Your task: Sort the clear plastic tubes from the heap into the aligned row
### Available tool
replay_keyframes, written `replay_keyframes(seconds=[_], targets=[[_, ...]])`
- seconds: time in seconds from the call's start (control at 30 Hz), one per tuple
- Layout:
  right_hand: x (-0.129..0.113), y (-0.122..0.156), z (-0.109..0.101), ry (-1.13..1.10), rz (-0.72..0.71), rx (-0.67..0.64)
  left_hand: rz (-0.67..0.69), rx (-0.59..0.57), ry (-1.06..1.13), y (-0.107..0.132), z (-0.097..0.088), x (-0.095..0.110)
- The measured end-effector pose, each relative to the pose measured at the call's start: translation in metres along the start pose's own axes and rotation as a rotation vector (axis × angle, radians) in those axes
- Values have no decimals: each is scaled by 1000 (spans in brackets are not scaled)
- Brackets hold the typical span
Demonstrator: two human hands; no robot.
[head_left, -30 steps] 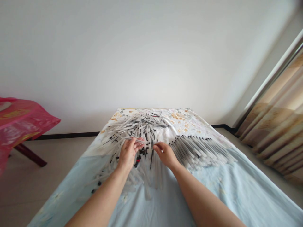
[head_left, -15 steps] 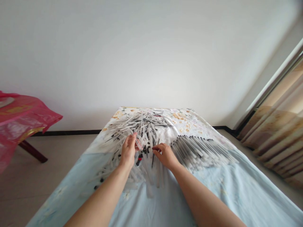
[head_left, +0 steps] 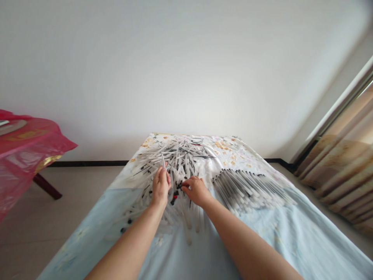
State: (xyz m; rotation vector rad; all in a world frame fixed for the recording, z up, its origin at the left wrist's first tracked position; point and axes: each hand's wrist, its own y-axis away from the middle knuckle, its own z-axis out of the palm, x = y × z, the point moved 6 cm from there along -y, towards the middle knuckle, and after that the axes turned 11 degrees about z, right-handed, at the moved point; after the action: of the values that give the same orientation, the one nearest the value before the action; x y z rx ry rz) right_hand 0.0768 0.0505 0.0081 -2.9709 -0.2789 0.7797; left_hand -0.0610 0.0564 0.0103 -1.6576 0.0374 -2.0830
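Far left of the tangled heap of clear plastic pen tubes stands a red plastic-draped table; at the heap's near edge the left hand grips one clear tube, tip up. Just right, the right hand pinches a small black piece against the heap, and beyond the heap's right side lies a tidy row of black-cored pens on the pale blue sheet.

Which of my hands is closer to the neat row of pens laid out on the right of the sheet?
Right. The right hand sits just left of the neat row of pens, not touching it; the left hand is farther left, over the loose pile.
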Motion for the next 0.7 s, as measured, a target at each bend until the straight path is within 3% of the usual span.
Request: replay_keyframes(seconds=[0.43,0.7], targets=[[-15,-27,15,166,173,88,7,-19,-75,1,1,-10],[-1,-13,4,135,130,24,7,-62,-93,3,4,-12]])
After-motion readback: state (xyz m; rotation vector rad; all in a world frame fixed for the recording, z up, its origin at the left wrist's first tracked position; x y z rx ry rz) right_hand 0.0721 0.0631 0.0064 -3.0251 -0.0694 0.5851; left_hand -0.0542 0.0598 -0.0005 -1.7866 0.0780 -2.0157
